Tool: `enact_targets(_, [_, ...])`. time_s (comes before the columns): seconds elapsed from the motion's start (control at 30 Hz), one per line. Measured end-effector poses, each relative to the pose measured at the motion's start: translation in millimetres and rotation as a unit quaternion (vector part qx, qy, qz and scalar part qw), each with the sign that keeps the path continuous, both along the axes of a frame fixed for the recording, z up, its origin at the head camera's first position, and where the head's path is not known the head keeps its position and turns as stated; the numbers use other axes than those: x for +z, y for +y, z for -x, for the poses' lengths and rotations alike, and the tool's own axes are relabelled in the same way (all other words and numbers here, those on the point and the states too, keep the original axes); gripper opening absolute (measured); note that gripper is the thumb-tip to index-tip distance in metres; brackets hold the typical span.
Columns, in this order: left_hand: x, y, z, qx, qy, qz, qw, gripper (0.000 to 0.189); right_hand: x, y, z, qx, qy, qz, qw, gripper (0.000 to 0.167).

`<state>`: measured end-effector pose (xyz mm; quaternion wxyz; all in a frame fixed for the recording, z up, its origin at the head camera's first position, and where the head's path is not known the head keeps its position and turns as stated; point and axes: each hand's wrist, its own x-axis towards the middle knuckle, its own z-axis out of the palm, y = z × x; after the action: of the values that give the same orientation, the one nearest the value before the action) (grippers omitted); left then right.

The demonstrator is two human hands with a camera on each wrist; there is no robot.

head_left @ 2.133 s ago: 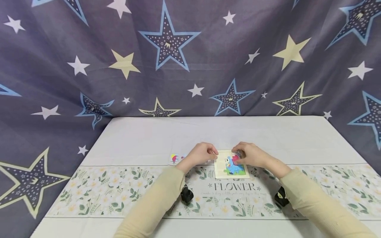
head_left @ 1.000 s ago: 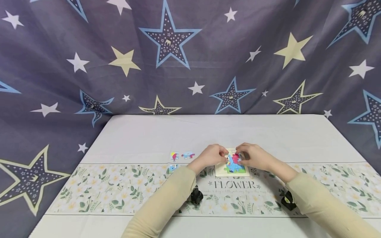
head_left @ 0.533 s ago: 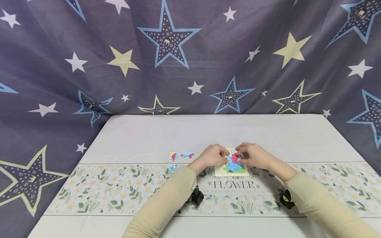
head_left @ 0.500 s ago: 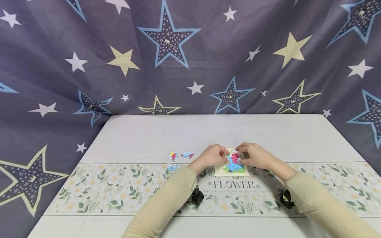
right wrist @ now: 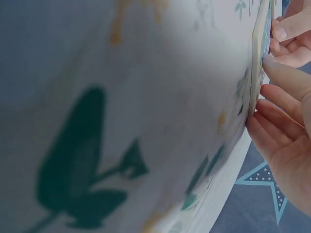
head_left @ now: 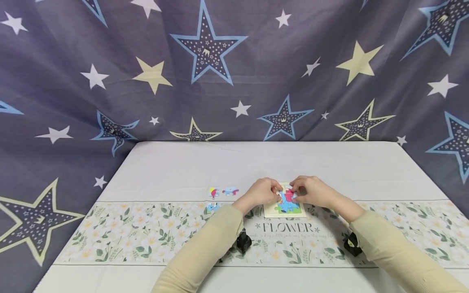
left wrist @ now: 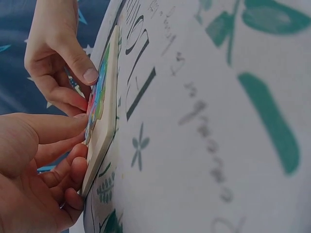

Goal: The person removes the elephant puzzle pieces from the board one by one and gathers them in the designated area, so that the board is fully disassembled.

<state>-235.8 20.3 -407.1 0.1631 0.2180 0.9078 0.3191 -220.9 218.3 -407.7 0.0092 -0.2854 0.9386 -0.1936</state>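
Note:
A wooden jigsaw board (head_left: 271,211) lies on the table, with a blue, pink and green animal picture (head_left: 287,205) partly filling it. My left hand (head_left: 260,192) bends over the board's left part, thumb and fingertips pinching at a puzzle piece on the picture's left side. Opposite it, my right hand (head_left: 311,193) has its thumb and curled fingers on a puzzle piece at the upper right of the picture. The left wrist view shows the fingertips of both hands meeting close together on the board's face (left wrist: 103,128). Fingers hide the exact edges of the held pieces.
Three loose puzzle pieces lie left of the board: a yellow and pink one (head_left: 213,192), a blue and pink one (head_left: 230,191), and a blue one (head_left: 212,208) partly by the left sleeve. A floral band (head_left: 146,232) crosses the white tablecloth. A star-patterned curtain (head_left: 234,93) hangs behind.
My left hand has moved right from the board's left edge onto the picture, uncovering loose pieces. The right hand has shifted slightly right. Over the last second both hands have stayed almost still.

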Motion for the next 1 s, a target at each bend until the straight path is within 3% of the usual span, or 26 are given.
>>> enact_targets(0.23, [1.7,1.1,-0.5,0.004,0.000,0.001,1.0000,0.024,2.9,0.5,-0.2,0.022,0.008,-0.010,0.9997,0.019])
enact_targets(0.57, [-0.6,2.8,-0.9,0.001,0.010,0.015,0.9998,0.024,0.2,0.1,-1.0,0.004,-0.005,-0.007,1.0000,0.019])
enact_targets(0.83, [-0.8,4.0,-0.7,-0.003,0.024,0.020,0.9995,0.022,0.8,-3.8,-4.9,-0.004,0.002,0.001,1.0000,0.047])
enact_targets(1.0, [-0.3,3.9,-0.9,-0.001,0.020,0.015,0.9997,0.021,-0.9,-5.5,-6.0,-0.007,0.002,-0.001,1.0000,0.050])
